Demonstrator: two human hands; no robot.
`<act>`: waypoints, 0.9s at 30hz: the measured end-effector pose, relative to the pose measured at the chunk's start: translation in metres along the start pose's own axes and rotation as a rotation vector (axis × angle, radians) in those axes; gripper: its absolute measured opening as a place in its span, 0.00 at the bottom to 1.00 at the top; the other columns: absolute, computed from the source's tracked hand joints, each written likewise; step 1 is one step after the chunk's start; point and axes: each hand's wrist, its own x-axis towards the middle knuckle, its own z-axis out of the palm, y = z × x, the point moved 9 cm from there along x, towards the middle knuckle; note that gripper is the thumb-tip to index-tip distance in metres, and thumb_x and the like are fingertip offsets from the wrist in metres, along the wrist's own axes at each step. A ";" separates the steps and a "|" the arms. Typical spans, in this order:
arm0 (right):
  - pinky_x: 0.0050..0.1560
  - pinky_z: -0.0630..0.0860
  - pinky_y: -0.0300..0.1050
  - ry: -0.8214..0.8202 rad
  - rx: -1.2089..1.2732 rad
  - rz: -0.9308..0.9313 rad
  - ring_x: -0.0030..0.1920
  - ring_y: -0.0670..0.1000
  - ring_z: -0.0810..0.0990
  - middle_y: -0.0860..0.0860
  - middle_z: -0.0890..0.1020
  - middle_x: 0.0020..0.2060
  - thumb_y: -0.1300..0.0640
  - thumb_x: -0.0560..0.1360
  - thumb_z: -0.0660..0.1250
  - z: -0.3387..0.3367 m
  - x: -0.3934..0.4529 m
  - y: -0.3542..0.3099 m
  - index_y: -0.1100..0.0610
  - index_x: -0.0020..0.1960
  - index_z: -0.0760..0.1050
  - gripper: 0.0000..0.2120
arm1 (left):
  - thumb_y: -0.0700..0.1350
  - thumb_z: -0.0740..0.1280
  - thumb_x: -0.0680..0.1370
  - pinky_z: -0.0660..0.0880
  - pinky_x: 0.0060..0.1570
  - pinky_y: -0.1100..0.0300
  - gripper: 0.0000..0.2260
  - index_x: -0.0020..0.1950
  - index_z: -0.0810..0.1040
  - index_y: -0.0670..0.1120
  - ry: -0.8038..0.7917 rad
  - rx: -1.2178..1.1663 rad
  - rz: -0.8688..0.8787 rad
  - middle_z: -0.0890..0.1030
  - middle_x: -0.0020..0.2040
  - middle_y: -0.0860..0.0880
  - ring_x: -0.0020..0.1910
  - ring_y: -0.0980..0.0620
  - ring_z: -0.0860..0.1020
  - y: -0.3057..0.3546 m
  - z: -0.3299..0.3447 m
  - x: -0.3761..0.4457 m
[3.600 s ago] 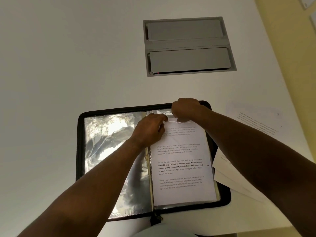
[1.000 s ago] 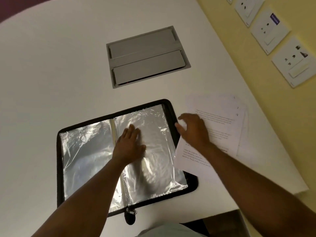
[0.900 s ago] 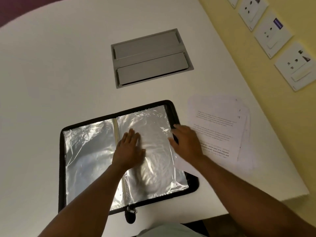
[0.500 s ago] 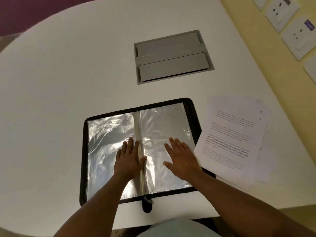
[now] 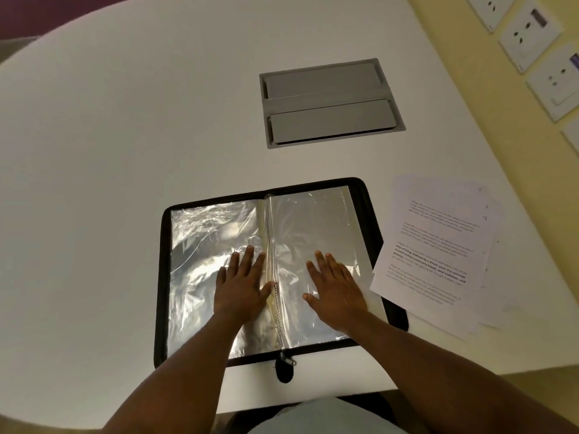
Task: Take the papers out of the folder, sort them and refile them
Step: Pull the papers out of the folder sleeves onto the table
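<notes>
A black zip folder lies open on the white table, its clear plastic sleeves shiny and without sheets showing. My left hand rests flat on the left page beside the ring spine. My right hand lies flat, fingers spread, on the right page. A fanned stack of printed papers sits on the table just right of the folder, its lower left corner overlapping the folder's right edge.
A grey recessed cable hatch is set in the table beyond the folder. Wall sockets line the yellow wall at the right. The table's near edge runs just below the folder's zip pull.
The printed sheet left the sleeve and joined the stack at the right. My right hand came back from the papers onto the right page; my left hand shifted across the spine onto the left page.
</notes>
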 end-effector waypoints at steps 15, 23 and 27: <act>0.73 0.48 0.60 0.082 -0.044 0.013 0.78 0.55 0.48 0.51 0.50 0.79 0.32 0.78 0.47 0.031 -0.018 -0.042 0.47 0.79 0.51 0.34 | 0.71 0.35 0.71 0.42 0.75 0.44 0.36 0.77 0.36 0.60 -0.012 0.014 0.014 0.32 0.77 0.55 0.77 0.48 0.34 -0.062 0.004 -0.027; 0.74 0.47 0.59 0.092 -0.066 0.044 0.78 0.54 0.47 0.50 0.48 0.79 0.32 0.79 0.45 0.040 -0.039 -0.037 0.46 0.79 0.48 0.34 | 0.71 0.37 0.73 0.41 0.74 0.43 0.34 0.76 0.34 0.61 -0.002 0.001 0.026 0.31 0.77 0.55 0.76 0.47 0.34 -0.074 0.013 -0.040; 0.74 0.50 0.57 0.100 -0.037 0.029 0.78 0.55 0.52 0.51 0.53 0.79 0.33 0.79 0.46 0.033 -0.040 -0.047 0.48 0.79 0.53 0.32 | 0.71 0.38 0.73 0.42 0.74 0.43 0.33 0.76 0.34 0.61 0.009 0.007 0.029 0.32 0.77 0.55 0.77 0.46 0.35 -0.082 0.015 -0.045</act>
